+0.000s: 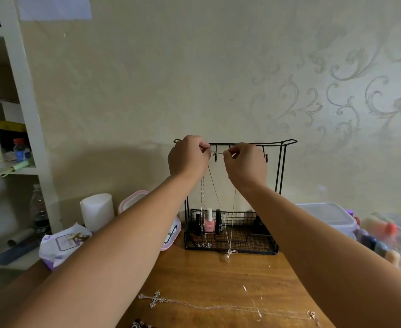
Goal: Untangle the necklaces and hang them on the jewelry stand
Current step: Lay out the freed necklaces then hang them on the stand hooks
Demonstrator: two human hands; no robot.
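A black wire jewelry stand (pixel 280 166) stands at the back of the wooden table (pixel 209 280). My left hand (pixel 188 157) and my right hand (pixel 244 163) are raised at its top hook bar, each pinching one end of a thin silver necklace (pixel 232 223). The two ends meet at a small clasp between my fingertips, right at a hook. The chain hangs in a long V down to a round pale pendant (pixel 225 258) resting on the table. Another silver chain (pixel 202 209) hangs from the bar under my left hand. A silver cross necklace (pixel 157 299) lies flat near the front edge.
Nail polish bottles (pixel 209 222) stand in the stand's wire basket. A white candle (pixel 97 210), a pink-rimmed box (pixel 133 200) and a wipes pack (pixel 62 245) sit left. Clear lidded boxes (pixel 325 215) and bottles crowd the right. White shelves (pixel 26 91) rise at far left. Dark beads (pixel 140 324) lie at the bottom edge.
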